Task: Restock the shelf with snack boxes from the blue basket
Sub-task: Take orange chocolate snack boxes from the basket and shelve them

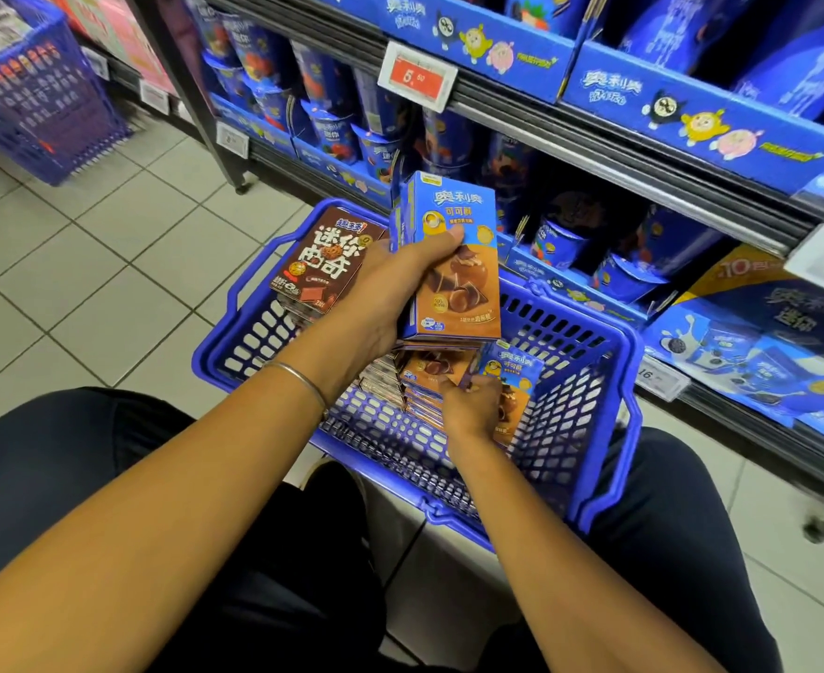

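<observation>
Knees (60,454) in dark trousers flank blue basket (453,519) on tile floor (108,284). R hand (473,405) is inside it, fingers pinching 1 blue-orange box (514,376) marked 奥利奥, on a flat pile of same. L hand (390,289), bangle (303,378) on wrist, grips upright stack (458,284) of at least 2 matching boxes above basket, thumb on front. Brown box (322,257) reads 迷你曲奇, basket's far-left corner. Shelf (594,138) beyond: blue cups (560,235), price tag (417,76) 5.50, lower tag (660,376) 16.
</observation>
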Demonstrator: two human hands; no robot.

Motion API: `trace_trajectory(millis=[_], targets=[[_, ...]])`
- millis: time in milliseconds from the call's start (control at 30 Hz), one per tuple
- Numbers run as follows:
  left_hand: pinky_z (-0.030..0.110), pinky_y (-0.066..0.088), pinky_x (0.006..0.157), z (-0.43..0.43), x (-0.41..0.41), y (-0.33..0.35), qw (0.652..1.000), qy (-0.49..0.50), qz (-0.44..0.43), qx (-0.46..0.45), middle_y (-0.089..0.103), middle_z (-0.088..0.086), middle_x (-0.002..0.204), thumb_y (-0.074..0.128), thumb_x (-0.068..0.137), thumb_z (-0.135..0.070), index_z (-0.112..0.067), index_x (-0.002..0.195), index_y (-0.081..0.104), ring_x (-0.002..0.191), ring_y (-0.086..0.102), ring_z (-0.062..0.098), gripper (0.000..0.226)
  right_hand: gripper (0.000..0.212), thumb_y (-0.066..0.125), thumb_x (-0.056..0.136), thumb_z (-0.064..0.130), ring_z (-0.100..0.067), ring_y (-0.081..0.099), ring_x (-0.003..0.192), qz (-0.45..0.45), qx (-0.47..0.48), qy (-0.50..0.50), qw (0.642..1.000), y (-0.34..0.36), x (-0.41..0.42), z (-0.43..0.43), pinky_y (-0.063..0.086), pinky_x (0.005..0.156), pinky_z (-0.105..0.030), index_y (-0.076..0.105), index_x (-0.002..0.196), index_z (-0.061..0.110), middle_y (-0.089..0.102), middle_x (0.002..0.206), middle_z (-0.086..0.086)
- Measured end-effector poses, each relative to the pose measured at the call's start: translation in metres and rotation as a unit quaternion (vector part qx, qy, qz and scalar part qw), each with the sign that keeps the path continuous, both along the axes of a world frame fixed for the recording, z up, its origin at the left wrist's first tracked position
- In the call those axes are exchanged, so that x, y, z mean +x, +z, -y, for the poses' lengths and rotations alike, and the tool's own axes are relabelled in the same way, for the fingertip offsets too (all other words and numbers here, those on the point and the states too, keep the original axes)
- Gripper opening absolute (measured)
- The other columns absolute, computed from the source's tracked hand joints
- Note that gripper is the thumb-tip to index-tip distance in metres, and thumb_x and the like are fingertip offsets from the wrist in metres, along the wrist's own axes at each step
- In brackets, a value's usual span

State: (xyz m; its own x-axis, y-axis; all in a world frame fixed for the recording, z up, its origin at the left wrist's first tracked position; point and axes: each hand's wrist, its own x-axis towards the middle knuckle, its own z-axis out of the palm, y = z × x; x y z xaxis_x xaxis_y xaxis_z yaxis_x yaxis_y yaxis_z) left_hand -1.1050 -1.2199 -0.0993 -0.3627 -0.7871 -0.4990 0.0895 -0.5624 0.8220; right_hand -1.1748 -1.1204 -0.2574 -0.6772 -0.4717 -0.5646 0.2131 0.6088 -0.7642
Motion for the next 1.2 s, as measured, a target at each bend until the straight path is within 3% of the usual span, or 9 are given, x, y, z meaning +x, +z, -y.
trace_trajectory(millis=[100,200,400,533,700,800,967,1100,1200], targets=[[0.036,0.064,0.067,0.002,0.0,-0.001,1.0,-0.003,-0.001,0.004,0.081,0.017,0.109,0.08,0.094,-0.029,-0.001,0.134,0.068,0.088,0.081,0.029,0.05,0.034,0.073,0.089,0.01,-0.023,0.055,0.088,0.054,-0.055,-0.052,0.996,0.006,-0.009,-0.002,0.048,0.088,-0.044,0.044,0.107,0.011,0.053,0.094,-0.003],[0.04,0.065,0.074,0.007,0.001,0.0,1.0,-0.002,-0.002,-0.001,0.081,0.015,0.111,0.079,0.095,-0.035,-0.005,0.132,0.071,0.097,0.08,0.032,0.048,0.024,0.064,0.092,0.01,-0.02,0.054,0.081,0.032,-0.154,-0.141,0.977,0.02,-0.01,-0.01,0.045,0.082,-0.041,0.053,0.111,0.0,0.056,0.093,-0.007],[0.048,0.066,0.076,0.022,0.006,0.003,0.997,0.04,-0.055,0.022,0.08,0.015,0.113,0.073,0.097,-0.047,-0.012,0.114,0.079,0.099,0.08,0.034,0.039,0.039,0.047,0.083,0.017,-0.005,0.063,0.073,-0.016,-0.312,-0.244,0.918,0.059,-0.012,-0.025,0.052,0.066,-0.027,0.057,0.117,-0.001,0.065,0.089,0.004],[0.046,0.065,0.07,0.027,0.009,0.002,0.994,0.063,-0.085,0.04,0.081,0.015,0.107,0.069,0.101,-0.044,-0.012,0.106,0.08,0.091,0.081,0.032,0.034,0.036,0.046,0.084,0.016,-0.019,0.06,0.083,0.004,-0.359,-0.269,0.894,0.092,-0.031,-0.02,0.049,0.071,-0.036,0.055,0.115,0.001,0.062,0.097,-0.008],[0.049,0.066,0.075,0.014,0.003,-0.006,0.998,0.064,0.015,-0.026,0.081,0.013,0.109,0.081,0.093,-0.039,-0.009,0.133,0.068,0.094,0.081,0.032,0.052,0.021,0.052,0.093,0.021,-0.015,0.057,0.07,0.096,-0.406,-0.197,0.887,0.127,-0.044,-0.011,0.043,0.059,-0.03,0.054,0.109,0.008,0.061,0.084,-0.003],[0.046,0.067,0.075,0.005,-0.001,-0.007,0.998,0.025,0.029,-0.046,0.082,0.009,0.108,0.074,0.095,-0.052,-0.015,0.128,0.073,0.093,0.081,0.03,0.05,0.01,0.048,0.102,0.016,-0.012,0.06,0.073,0.111,-0.391,-0.121,0.906,0.137,-0.04,-0.003,0.047,0.07,-0.036,0.057,0.104,0.01,0.064,0.083,0.001],[0.045,0.067,0.078,0.005,-0.003,-0.004,0.999,-0.003,0.047,-0.027,0.082,0.006,0.11,0.053,0.09,-0.08,-0.023,0.132,0.07,0.097,0.081,0.028,0.073,0.024,0.055,0.101,0.024,-0.019,0.066,0.106,0.177,-0.34,-0.009,0.924,0.146,-0.036,-0.001,0.054,0.088,-0.045,0.06,0.124,0.023,0.07,0.119,-0.002],[0.045,0.066,0.086,0.002,-0.006,-0.004,0.997,-0.012,0.058,-0.054,0.082,0.006,0.111,0.038,0.086,-0.089,-0.025,0.127,0.074,0.1,0.08,0.027,0.084,0.024,0.055,0.101,0.021,-0.01,0.07,0.098,0.166,-0.335,0.022,0.927,0.148,-0.039,0.0,0.057,0.085,-0.036,0.064,0.122,0.029,0.074,0.11,0.005],[0.041,0.067,0.081,-0.001,-0.009,0.0,0.996,-0.026,0.057,-0.059,0.082,0.005,0.112,0.04,0.074,-0.1,-0.026,0.131,0.072,0.099,0.081,0.025,0.098,0.029,0.054,0.102,0.023,-0.018,0.069,0.108,0.17,-0.311,0.014,0.935,0.149,-0.038,-0.002,0.053,0.1,-0.048,0.061,0.13,0.024,0.072,0.12,-0.003]])
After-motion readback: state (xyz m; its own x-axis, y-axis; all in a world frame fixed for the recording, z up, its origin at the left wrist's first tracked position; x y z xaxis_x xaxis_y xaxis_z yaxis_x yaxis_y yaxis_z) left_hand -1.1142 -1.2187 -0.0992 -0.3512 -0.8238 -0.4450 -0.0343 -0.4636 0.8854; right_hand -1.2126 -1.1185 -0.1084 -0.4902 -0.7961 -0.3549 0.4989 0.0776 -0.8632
